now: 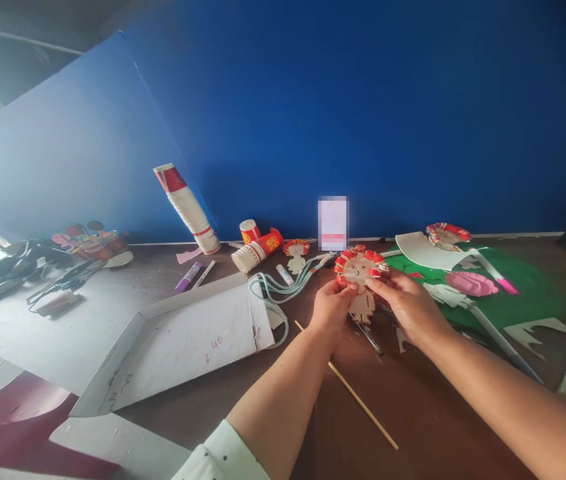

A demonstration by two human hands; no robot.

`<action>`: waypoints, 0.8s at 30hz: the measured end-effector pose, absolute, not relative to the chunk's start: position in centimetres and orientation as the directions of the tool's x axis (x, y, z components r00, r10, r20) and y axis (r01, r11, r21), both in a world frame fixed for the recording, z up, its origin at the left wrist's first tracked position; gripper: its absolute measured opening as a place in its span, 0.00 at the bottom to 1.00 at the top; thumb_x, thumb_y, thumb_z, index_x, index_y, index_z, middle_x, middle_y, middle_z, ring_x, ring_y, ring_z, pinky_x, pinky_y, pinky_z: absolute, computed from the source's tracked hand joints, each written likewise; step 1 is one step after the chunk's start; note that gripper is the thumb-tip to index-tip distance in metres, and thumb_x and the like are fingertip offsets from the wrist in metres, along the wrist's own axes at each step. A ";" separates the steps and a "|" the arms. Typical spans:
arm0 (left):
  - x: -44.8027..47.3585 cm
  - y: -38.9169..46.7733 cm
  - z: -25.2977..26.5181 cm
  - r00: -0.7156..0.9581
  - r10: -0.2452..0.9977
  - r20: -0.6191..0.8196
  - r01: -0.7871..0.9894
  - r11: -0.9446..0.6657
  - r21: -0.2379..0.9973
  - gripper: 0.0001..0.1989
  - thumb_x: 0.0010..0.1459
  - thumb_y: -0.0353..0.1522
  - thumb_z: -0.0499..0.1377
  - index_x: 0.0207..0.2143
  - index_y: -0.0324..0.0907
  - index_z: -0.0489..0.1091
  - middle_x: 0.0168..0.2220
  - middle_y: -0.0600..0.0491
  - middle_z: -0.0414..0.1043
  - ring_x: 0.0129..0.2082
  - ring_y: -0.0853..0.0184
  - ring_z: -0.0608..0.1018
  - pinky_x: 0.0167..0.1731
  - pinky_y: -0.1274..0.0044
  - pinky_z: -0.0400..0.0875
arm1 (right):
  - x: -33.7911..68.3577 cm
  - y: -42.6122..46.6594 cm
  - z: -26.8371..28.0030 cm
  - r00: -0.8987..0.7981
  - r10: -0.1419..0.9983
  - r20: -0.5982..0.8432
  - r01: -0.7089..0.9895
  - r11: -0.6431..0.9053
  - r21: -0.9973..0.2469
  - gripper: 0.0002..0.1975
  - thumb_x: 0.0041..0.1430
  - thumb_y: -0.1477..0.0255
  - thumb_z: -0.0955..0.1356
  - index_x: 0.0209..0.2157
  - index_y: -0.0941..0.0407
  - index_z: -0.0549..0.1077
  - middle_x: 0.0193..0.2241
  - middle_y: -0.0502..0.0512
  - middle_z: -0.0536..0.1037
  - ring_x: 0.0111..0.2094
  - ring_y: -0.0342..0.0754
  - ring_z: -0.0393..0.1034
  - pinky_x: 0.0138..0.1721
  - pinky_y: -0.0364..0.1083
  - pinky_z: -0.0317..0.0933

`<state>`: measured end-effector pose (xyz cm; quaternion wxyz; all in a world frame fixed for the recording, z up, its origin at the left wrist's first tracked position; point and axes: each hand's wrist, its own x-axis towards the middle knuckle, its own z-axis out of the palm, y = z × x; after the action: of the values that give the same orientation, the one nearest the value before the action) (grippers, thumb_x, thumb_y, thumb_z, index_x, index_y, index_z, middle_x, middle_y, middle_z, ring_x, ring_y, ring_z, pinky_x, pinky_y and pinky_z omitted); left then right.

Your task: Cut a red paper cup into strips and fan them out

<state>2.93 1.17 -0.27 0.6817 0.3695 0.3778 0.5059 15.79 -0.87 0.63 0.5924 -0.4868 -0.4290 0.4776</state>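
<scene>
Two hands (pixel 331 303) hold the paper figure (pixel 361 279) upright, head-up.

Lion cutout (pixel 355 270): matt card, glossy red mane (pixel 360 251). Stick (pixel 363 404): smooth matt wd. Tbl (pixel 443 413): brown wood-look, low sheen. Shallow box (pixel 183 347): matt cardbd. Cup stack (pixel 187 207) nr tbl's back edge: paper, glossy red print.

The cutout figure (pixel 361 271) was cream, fringed in red and white; the partition (pixel 363 120) was blue, the tabletop (pixel 437 427) dark brown, the sleeve (pixel 227 457) pale with dark dots.
</scene>
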 end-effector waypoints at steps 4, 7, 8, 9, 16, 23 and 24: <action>3.0 1.1 -0.2 0.180 0.974 -0.139 -0.377 0.199 0.905 0.18 0.38 0.40 0.69 0.29 0.38 0.72 0.24 0.55 0.70 0.23 0.74 0.68 0.28 0.78 0.62 | 15.7 -0.9 0.9 0.142 0.988 0.058 -0.147 0.078 -0.986 0.16 0.49 0.63 0.74 0.41 0.48 0.76 0.37 0.50 0.82 0.40 0.55 0.76 0.43 0.51 0.69; 3.1 1.1 -0.3 0.186 0.974 -0.132 -0.377 0.195 0.905 0.19 0.38 0.40 0.69 0.30 0.38 0.73 0.26 0.54 0.71 0.24 0.72 0.69 0.30 0.77 0.63 | 15.7 -0.8 0.9 0.145 0.987 0.075 -0.128 0.094 -0.987 0.15 0.48 0.64 0.74 0.40 0.49 0.76 0.37 0.49 0.82 0.40 0.54 0.76 0.44 0.51 0.68; 3.1 1.0 -0.3 0.194 0.972 -0.132 -0.387 0.199 0.900 0.19 0.38 0.40 0.70 0.31 0.38 0.74 0.26 0.53 0.72 0.25 0.71 0.70 0.31 0.77 0.63 | 15.7 -0.7 0.9 0.154 0.985 0.080 -0.118 0.099 -0.988 0.15 0.48 0.64 0.74 0.40 0.49 0.76 0.37 0.50 0.82 0.40 0.54 0.76 0.44 0.51 0.69; 3.2 1.0 -0.2 0.204 0.970 -0.133 -0.400 0.207 0.893 0.20 0.38 0.41 0.70 0.32 0.38 0.74 0.27 0.52 0.72 0.26 0.71 0.71 0.31 0.77 0.64 | 15.7 -0.7 0.8 0.159 0.984 0.082 -0.113 0.101 -0.988 0.16 0.47 0.64 0.74 0.40 0.49 0.76 0.37 0.50 0.82 0.39 0.55 0.76 0.43 0.51 0.69; 3.1 0.9 0.1 0.200 0.972 -0.127 -0.420 0.202 0.885 0.21 0.35 0.41 0.70 0.30 0.37 0.74 0.24 0.55 0.70 0.22 0.74 0.67 0.27 0.78 0.60 | 15.6 -0.5 0.5 0.155 0.985 0.073 -0.136 0.095 -0.986 0.15 0.46 0.65 0.75 0.39 0.49 0.77 0.38 0.51 0.82 0.40 0.55 0.76 0.45 0.52 0.67; 3.2 1.2 -0.4 0.187 0.975 -0.120 -0.446 0.193 0.874 0.22 0.34 0.41 0.71 0.31 0.37 0.74 0.25 0.52 0.72 0.24 0.71 0.70 0.29 0.76 0.63 | 14.9 -1.3 2.2 0.177 0.981 0.084 -0.070 0.098 -0.993 0.12 0.48 0.65 0.73 0.37 0.50 0.77 0.38 0.51 0.82 0.43 0.54 0.75 0.51 0.52 0.63; 3.2 1.2 -0.4 0.183 0.975 -0.127 -0.440 0.197 0.876 0.22 0.35 0.42 0.71 0.30 0.37 0.74 0.25 0.52 0.72 0.24 0.71 0.70 0.28 0.76 0.63 | 14.8 -1.4 2.3 0.178 0.980 0.083 -0.062 0.095 -0.994 0.12 0.49 0.65 0.73 0.37 0.51 0.76 0.37 0.51 0.82 0.44 0.55 0.75 0.51 0.52 0.63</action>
<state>3.22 1.19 -0.44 0.6791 0.3612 0.3704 0.5207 14.79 -1.35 2.32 0.5812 -0.5014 -0.4581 0.4483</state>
